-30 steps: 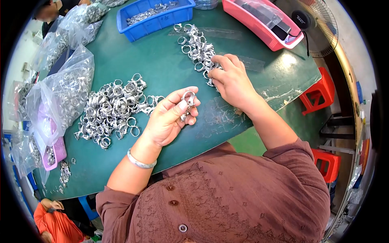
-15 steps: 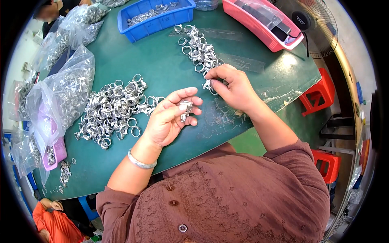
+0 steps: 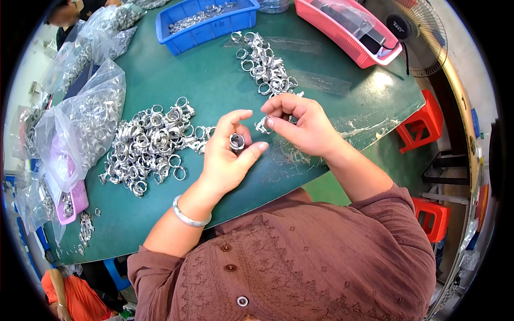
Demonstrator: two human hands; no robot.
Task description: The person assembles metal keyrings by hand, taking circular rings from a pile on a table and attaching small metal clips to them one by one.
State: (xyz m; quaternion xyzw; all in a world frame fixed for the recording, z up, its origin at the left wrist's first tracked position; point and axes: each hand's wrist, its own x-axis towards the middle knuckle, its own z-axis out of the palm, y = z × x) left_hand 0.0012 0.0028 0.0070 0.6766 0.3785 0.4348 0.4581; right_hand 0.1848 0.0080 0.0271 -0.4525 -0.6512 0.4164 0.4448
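Observation:
My left hand [image 3: 220, 168] is over the table's near middle, palm turned inward. A silvery metal ring [image 3: 236, 142] sits in its curled fingers, while the thumb and forefinger reach toward my right hand. My right hand [image 3: 309, 127] pinches another silvery ring piece [image 3: 262, 125] between thumb and fingers, a short gap away from the left fingertips. Just beyond the right hand lies a long heap of similar rings [image 3: 267, 67]. To the left of my left hand spreads a larger ring pile [image 3: 152, 142].
A blue bin [image 3: 211, 28] with metal pieces stands at the back, and a pink basket [image 3: 350, 40] is at the back right beside a fan [image 3: 417, 32]. Clear bags of rings [image 3: 88, 117] line the left side. Red stools [image 3: 420, 123] stand right; a person in orange [image 3: 77, 294] is lower left.
My right hand has drawn a ring piece back from the long heap toward my left hand. The left hand has turned, with its thumb now stretched out and a ring showing in its fingers.

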